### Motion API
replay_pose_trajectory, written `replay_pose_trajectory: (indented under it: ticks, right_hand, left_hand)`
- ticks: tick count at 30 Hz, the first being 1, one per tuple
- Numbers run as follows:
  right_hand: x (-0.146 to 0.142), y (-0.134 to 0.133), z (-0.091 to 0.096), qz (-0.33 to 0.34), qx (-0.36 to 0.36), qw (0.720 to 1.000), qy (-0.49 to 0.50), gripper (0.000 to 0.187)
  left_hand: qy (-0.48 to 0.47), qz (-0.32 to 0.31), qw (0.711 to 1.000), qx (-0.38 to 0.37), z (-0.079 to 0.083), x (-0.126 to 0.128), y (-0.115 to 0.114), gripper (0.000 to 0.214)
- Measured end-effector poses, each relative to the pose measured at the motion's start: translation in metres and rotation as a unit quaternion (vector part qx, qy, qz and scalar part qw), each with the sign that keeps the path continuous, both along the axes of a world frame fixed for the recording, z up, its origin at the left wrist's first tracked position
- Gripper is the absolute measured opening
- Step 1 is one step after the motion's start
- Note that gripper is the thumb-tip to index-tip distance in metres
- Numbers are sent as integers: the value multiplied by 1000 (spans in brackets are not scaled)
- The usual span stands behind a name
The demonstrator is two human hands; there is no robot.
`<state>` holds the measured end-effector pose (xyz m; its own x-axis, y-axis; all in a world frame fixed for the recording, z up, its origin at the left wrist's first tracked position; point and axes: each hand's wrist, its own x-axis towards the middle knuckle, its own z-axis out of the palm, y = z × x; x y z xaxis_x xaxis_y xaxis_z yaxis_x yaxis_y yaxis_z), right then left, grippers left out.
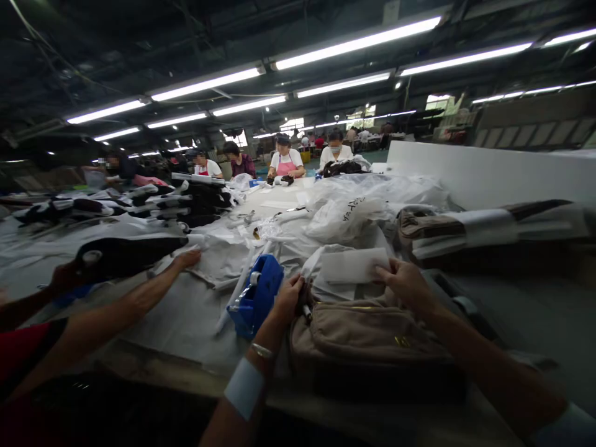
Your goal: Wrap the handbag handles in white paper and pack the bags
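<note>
Brown bag [363, 329] at the cluttered worktop's [263, 195] near edge, beneath tube lights [358, 43]
Left hand [289, 295] pinches white wrapping [313, 264]; right hand [404, 279] grips a white sheet [349, 266]. Plastic's [342, 217] dark writing is illegible.

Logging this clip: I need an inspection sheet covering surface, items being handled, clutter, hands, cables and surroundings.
Surface: pale worktop, mostly covered.
Items handled: brown bag at the near edge; white sheet above it.
Clutter: blue holder, crumpled plastic, dark stack at left, second brown bag at right.
Hands: right hand grips white sheet; left hand at bag's upper left, hold unclear.
Cables: nothing seen on the worktop.
Surroundings: co-worker's arm at left, people farther back, tube lights overhead.
</note>
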<state>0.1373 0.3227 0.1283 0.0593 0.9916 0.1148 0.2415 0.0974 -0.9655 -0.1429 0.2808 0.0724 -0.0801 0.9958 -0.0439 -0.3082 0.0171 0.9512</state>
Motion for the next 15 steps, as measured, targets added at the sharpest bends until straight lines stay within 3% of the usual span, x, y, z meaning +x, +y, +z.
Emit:
replay_pose_trajectory:
  ticks: [2,5,11,15]
  right_hand:
    - [6,-10,-4,-5,-5,999,-47,19]
    - [-3,-23,-8,24,-36,999,19,21]
    - [-52,-37,-6,139,-106,970,169,27]
    - [-82,-35,-4,195,-131,953,190,16]
  left_hand:
    - [16,-1,1000,10,11,3,-4,39]
    - [40,6,999,29,26,10,-9,38]
    - [84,39,994,62,38,21,-13,40]
    - [117,55,988,81,40,25,-17,40]
